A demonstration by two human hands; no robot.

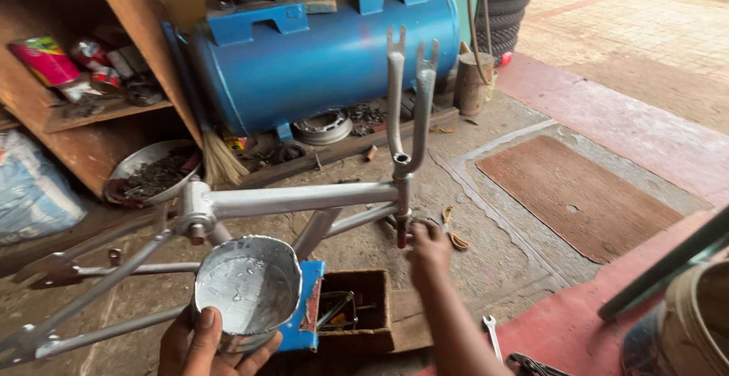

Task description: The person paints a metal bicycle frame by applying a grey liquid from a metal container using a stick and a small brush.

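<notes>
My left hand [205,342] grips a dented round metal tin of silver paint [247,289], thumb over its near rim, level so nothing spills. My right hand [429,251], fingers closed, steadies the upturned silver-painted bicycle frame [304,197] at its head tube, right of the tin.

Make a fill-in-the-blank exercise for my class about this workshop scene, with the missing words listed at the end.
1. The left hand holds a dented tin of ____ paint.
2. The right hand touches the bottom of the bike frame's ____ tube, below the upturned fork.
3. Behind the frame lies a big ____ tank.
4. A spanner lies on the ground to the ____ of the right forearm.

Missing words: silver; head; blue; right
</notes>
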